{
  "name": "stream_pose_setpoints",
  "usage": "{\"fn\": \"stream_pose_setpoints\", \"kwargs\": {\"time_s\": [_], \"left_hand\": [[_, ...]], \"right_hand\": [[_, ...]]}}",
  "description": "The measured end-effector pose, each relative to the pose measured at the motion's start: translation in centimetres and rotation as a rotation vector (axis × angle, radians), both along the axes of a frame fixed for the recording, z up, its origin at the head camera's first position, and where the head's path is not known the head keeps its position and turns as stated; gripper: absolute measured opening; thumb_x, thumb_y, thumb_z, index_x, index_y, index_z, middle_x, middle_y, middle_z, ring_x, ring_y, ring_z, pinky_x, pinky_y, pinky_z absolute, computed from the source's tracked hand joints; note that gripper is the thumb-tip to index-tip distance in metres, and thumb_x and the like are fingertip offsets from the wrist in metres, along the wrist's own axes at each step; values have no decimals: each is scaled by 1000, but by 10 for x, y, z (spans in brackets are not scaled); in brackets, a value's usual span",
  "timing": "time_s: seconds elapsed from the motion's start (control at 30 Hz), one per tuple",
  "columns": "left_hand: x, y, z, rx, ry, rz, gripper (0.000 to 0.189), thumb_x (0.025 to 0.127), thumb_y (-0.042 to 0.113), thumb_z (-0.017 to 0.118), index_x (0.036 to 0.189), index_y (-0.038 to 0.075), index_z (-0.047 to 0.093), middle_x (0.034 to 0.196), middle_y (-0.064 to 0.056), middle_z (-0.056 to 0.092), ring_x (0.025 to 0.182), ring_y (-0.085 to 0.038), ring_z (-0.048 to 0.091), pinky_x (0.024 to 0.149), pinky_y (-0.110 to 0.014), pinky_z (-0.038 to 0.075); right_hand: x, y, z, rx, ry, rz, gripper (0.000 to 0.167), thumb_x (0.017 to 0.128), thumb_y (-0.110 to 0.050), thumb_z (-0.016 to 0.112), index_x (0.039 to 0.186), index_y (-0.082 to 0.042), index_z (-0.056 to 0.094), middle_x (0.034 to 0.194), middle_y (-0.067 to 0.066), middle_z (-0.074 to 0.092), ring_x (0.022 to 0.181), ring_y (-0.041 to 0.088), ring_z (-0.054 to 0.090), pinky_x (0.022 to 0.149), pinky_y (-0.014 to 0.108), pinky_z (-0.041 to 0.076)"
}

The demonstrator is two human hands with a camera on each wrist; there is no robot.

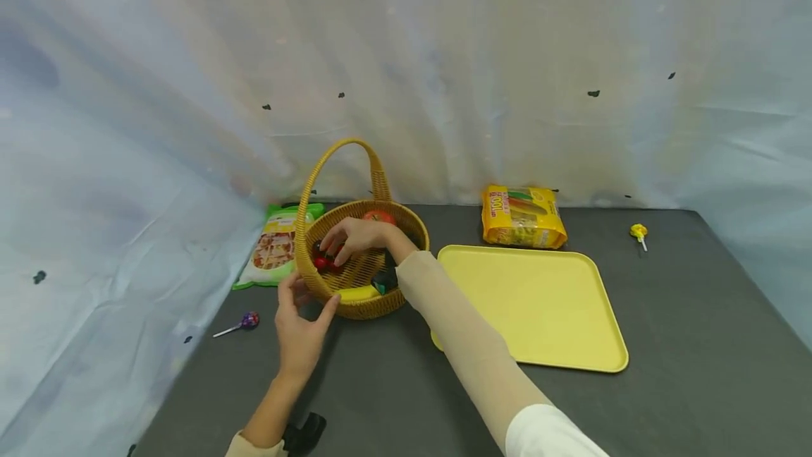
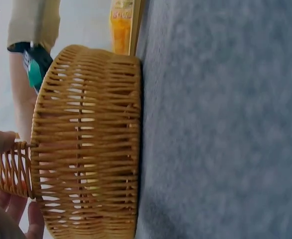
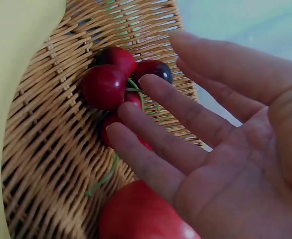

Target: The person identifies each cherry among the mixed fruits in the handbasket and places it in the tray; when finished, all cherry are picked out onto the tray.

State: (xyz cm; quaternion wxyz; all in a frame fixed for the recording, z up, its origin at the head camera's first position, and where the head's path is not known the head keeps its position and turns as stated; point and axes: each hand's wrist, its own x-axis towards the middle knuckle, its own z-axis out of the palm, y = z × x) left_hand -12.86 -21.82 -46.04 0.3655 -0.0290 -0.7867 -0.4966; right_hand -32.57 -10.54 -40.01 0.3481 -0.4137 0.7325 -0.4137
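Observation:
A wicker basket [image 1: 371, 309] with a tall handle [image 1: 311, 189] stands on the dark table. My left hand [image 1: 299, 333] grips the foot of the handle, thumb on one side and fingers on the other in the left wrist view. Inside the basket, my right hand [image 1: 358, 237] reaches to several dark red cherries [image 3: 103, 87] with green stems. Its fingers [image 3: 158, 137] are extended over them, not curled round any; contact is hard to tell. A banana [image 1: 358, 293] and a red, tomato-like fruit [image 1: 379, 217] lie in the basket too.
A yellow tray [image 1: 539, 302] lies right of the basket, with a yellow packet [image 1: 523, 217] behind it. A green-and-white bag [image 1: 275, 245] is left of the basket. One lollipop [image 1: 249, 321] lies front left, a yellow lollipop [image 1: 639, 233] far right. A curtain [image 1: 476, 90] hangs behind.

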Motion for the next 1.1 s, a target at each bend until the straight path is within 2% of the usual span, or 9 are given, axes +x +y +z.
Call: {"fn": "stream_pose_setpoints", "kwargs": {"time_s": [0.13,0.2,0.3,0.4,0.57,0.8,0.93,1.1], "left_hand": [[8,10,14,50,-12,-7,61,81,-10,77,132,-9,45,116,-25,53,104,-22,52,81,-46,48],[12,14,21,80,-24,-19,56,82,-10,76,129,-12,46,115,-26,53,104,-22,52,82,-47,49],[15,18,28,115,-39,-29,50,83,-9,76,125,-13,49,115,-22,54,104,-19,52,83,-42,52],[16,18,28,138,-45,-33,47,84,-8,76,124,-12,51,115,-20,54,104,-16,52,83,-36,53],[17,16,25,149,-53,-21,48,84,-7,76,124,-11,51,116,-20,54,105,-14,52,84,-31,53],[17,18,23,147,-46,-17,47,83,-7,77,123,-11,52,114,-22,54,103,-19,53,83,-31,53],[17,17,23,159,-42,-17,47,83,-7,76,123,-12,52,113,-21,54,103,-23,52,83,-32,53],[16,15,21,158,-22,-21,47,83,-9,76,123,-13,52,112,-21,54,102,-23,52,83,-32,54]], "right_hand": [[-1,-3,-5,56,21,15,40,93,1,68,132,2,61,131,20,60,116,28,59,97,48,52],[-1,-3,-7,84,20,21,38,93,1,68,130,2,62,128,18,62,111,25,61,96,48,53],[0,-5,-9,126,26,48,34,92,3,68,126,1,65,124,15,64,106,21,63,94,45,54],[2,-8,-9,192,14,75,32,91,3,69,123,-1,68,120,10,65,103,18,63,92,41,56],[6,-16,-10,292,57,115,26,91,-1,71,117,-6,71,110,4,66,98,18,64,85,35,58],[9,-17,-9,351,80,142,21,91,-3,72,112,-5,71,106,5,66,92,18,64,85,38,59],[9,-14,-4,316,55,128,19,91,-1,72,109,-4,71,103,5,66,91,21,66,84,39,59],[1,8,20,136,14,111,22,91,3,69,114,3,68,103,14,65,98,38,66,86,46,58]]}}
